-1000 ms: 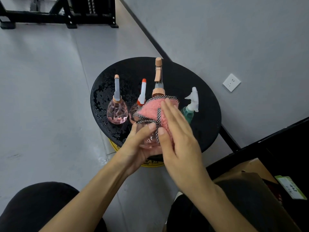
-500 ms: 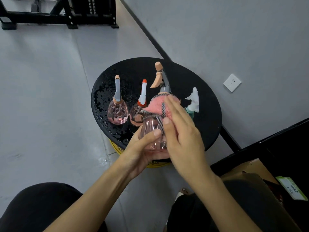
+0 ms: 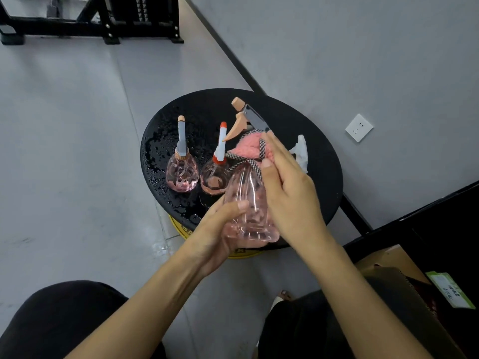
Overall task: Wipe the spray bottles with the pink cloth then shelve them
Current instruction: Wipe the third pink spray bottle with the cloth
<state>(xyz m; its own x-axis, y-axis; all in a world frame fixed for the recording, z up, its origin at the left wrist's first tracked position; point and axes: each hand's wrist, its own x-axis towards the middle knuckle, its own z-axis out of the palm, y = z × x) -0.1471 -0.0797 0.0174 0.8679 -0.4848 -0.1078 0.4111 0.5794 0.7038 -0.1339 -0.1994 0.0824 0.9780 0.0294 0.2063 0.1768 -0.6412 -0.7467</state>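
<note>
1. The left hand (image 3: 220, 229) grips the base of a clear pink plastic spray bottle (image 3: 246, 198). The palm cups it from below and the thumb lies across its front.
2. That bottle is held in the middle of the frame, over the near edge of a round black table (image 3: 324, 177). It is tilted, and its grey trigger head with a peach nozzle and lever points toward the upper left.
3. The right hand (image 3: 287, 193) holds a fluffy pink cloth with checked trim (image 3: 248, 149) against the bottle's neck and shoulder. The thumb presses on the trim on the near side, and the fingers reach over the cloth toward the trigger head.
4. Two more bottles stand upright on the table, left of the held one:
   - a round pink bottle with a grey spout and peach tip (image 3: 181, 174), furthest left
   - a round pink bottle with a white spout and red tip (image 3: 213, 177), just beside the held bottle
5. A white trigger sprayer (image 3: 300, 151) shows behind the right hand; its bottle is hidden.
6. Water droplets (image 3: 155, 161) cover the left part of the table top.
7. A yellow base (image 3: 243, 253) shows under the table's near edge.
8. A white wall socket (image 3: 359, 127) sits on the grey wall at right.
9. A black metal frame (image 3: 90, 19) stands on the floor at upper left.
10. A brown cardboard box (image 3: 388, 263) lies at lower right.
</note>
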